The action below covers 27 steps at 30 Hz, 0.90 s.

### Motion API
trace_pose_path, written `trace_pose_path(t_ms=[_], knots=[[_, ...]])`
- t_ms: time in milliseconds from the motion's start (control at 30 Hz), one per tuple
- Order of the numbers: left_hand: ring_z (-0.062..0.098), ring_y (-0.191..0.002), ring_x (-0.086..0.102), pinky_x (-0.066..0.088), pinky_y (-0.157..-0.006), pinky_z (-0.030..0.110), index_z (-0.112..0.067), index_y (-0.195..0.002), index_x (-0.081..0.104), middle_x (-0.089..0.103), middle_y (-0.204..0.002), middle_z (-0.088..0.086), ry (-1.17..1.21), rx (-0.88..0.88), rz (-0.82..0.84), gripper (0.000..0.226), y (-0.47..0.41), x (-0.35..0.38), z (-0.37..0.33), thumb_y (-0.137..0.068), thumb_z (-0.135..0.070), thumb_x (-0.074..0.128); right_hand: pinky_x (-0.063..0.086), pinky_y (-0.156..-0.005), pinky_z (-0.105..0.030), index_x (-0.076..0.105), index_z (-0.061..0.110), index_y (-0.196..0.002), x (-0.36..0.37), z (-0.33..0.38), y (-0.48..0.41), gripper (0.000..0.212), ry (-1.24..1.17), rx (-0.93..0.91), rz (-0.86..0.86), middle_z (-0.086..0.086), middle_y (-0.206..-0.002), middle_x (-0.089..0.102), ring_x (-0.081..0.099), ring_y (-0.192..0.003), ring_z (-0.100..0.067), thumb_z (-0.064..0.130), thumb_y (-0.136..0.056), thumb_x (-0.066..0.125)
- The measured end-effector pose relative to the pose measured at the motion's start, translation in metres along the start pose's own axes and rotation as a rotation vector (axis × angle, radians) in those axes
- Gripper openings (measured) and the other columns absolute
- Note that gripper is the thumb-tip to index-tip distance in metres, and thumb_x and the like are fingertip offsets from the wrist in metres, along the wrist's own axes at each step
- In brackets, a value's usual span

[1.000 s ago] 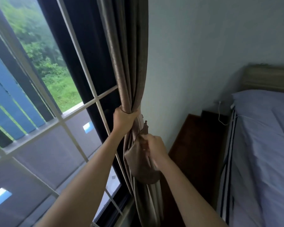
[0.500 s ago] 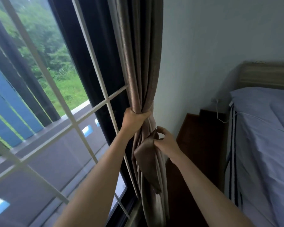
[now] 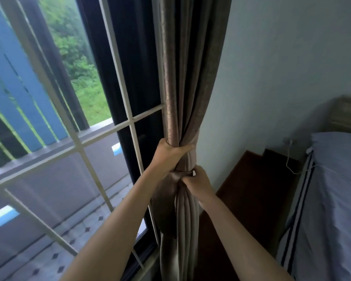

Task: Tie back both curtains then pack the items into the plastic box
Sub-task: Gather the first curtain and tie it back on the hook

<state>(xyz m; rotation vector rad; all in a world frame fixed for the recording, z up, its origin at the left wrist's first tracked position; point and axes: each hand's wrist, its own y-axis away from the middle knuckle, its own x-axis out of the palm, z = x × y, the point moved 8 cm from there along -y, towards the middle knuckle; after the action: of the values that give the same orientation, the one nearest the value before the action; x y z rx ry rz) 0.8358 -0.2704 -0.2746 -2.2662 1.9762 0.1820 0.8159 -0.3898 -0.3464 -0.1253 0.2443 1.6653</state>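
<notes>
a bedroom corner is shown, with a white-barred glass window [image 3: 75,147] on the left, through which blue slats and green foliage are seen. beside it, a brown-grey pleated fabric curtain [image 3: 182,88] is gathered into a tight bundle against the pale wall [image 3: 282,78]. the bundle is gripped by the left hand [image 3: 168,153], its fingers curled round the folds. just below, a matching brown fabric tie-back band [image 3: 164,199] is pinched at the front of the bundle by the right hand [image 3: 199,183], its fingers pressed together on the band's end. further right, a dark wooden bedside cabinet [image 3: 251,179] and a bed with pale blue bedding [image 3: 332,199] are seen. this curtain is judged to be mid-tying, the band not yet fastened. whether the other curtain is tied cannot be told, and nothing of the packing step is in view, so it is taken as left.
</notes>
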Motion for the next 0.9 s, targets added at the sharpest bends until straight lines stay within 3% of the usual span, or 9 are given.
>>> trace_pose_path(t_ms=[100,233,300,433,567,633,767,833,900], knots=[[-0.002,-0.073,0.069,0.052,-0.061,0.011,-0.013,-0.097,0.068,0.072,-0.085,-0.005,-0.027,0.066,-0.033,0.028,0.007,-0.005,-0.006,-0.073,-0.022,0.081,0.040,-0.049,-0.010,0.052,0.021,-0.071,-0.002,0.005,0.000,0.027,0.045,-0.059,-0.027,-0.002,-0.078,0.055,0.054,-0.069,-0.011,-0.002,-0.083,0.058],[0.005,-0.090,0.069,0.056,-0.078,0.022,-0.018,-0.113,0.064,0.072,-0.099,-0.006,-0.096,0.128,-0.004,0.055,0.019,-0.008,-0.019,-0.067,-0.038,0.085,0.038,-0.047,-0.011,0.046,0.019,-0.067,-0.004,0.005,0.000,0.030,0.086,-0.081,-0.021,-0.002,-0.073,0.052,0.051,-0.066,-0.014,-0.002,-0.084,0.058],[0.005,-0.094,0.065,0.055,-0.081,0.022,-0.023,-0.123,0.053,0.067,-0.105,-0.006,-0.133,0.210,-0.038,0.070,0.032,-0.017,-0.020,-0.065,-0.049,0.081,0.041,-0.050,-0.010,0.047,0.021,-0.070,-0.006,0.001,-0.002,0.028,0.094,-0.080,-0.034,-0.006,-0.082,0.056,0.054,-0.070,-0.014,0.001,-0.084,0.060],[0.006,-0.086,0.052,0.046,-0.073,0.018,-0.019,-0.110,0.051,0.053,-0.099,-0.002,-0.384,0.553,-0.421,0.044,0.092,-0.047,-0.002,-0.077,-0.039,0.072,0.045,-0.062,-0.022,0.048,0.026,-0.074,-0.008,0.002,0.000,0.025,0.055,-0.098,-0.053,-0.013,-0.100,0.059,0.059,-0.083,-0.021,0.007,-0.083,0.062],[0.012,-0.096,0.049,0.044,-0.084,0.026,-0.018,-0.109,0.053,0.054,-0.114,-0.002,-0.856,0.486,-0.305,0.048,0.104,-0.007,0.056,-0.076,-0.051,0.065,0.046,-0.078,-0.030,0.047,0.031,-0.078,-0.003,0.007,-0.001,0.027,0.052,-0.113,-0.032,-0.011,-0.107,0.058,0.059,-0.096,-0.025,0.012,-0.084,0.065],[0.016,-0.099,0.050,0.042,-0.084,0.027,-0.016,-0.111,0.053,0.054,-0.118,0.002,-0.913,0.444,-0.335,0.050,0.098,0.001,0.063,-0.077,-0.050,0.064,0.049,-0.084,-0.032,0.046,0.033,-0.082,0.000,0.007,-0.002,0.027,0.049,-0.113,-0.017,-0.009,-0.108,0.058,0.059,-0.097,-0.023,0.019,-0.083,0.069],[0.022,-0.087,0.057,0.049,-0.074,0.032,-0.014,-0.097,0.055,0.059,-0.101,0.002,-0.984,0.438,-0.368,0.019,0.088,-0.007,0.060,-0.084,-0.021,0.066,0.043,-0.078,-0.028,0.048,0.030,-0.083,0.000,0.010,-0.003,0.024,0.073,-0.137,-0.005,-0.006,-0.104,0.056,0.056,-0.095,-0.023,0.017,-0.084,0.068],[0.022,-0.074,0.061,0.048,-0.067,0.033,-0.014,-0.091,0.055,0.063,-0.084,0.002,-1.001,0.519,-0.359,0.017,0.093,-0.012,0.047,-0.081,-0.005,0.065,0.042,-0.070,-0.023,0.048,0.028,-0.077,-0.004,0.012,-0.002,0.023,0.106,-0.156,0.015,0.000,-0.095,0.055,0.057,-0.092,-0.022,0.014,-0.086,0.064],[0.019,-0.068,0.060,0.046,-0.068,0.031,-0.013,-0.088,0.059,0.064,-0.077,0.000,-0.994,0.618,-0.392,0.007,0.103,-0.023,0.027,-0.084,-0.007,0.059,0.044,-0.066,-0.018,0.050,0.033,-0.073,-0.004,0.011,-0.001,0.027,0.071,-0.168,0.057,0.010,-0.086,0.055,0.059,-0.086,-0.015,0.015,-0.087,0.066]])
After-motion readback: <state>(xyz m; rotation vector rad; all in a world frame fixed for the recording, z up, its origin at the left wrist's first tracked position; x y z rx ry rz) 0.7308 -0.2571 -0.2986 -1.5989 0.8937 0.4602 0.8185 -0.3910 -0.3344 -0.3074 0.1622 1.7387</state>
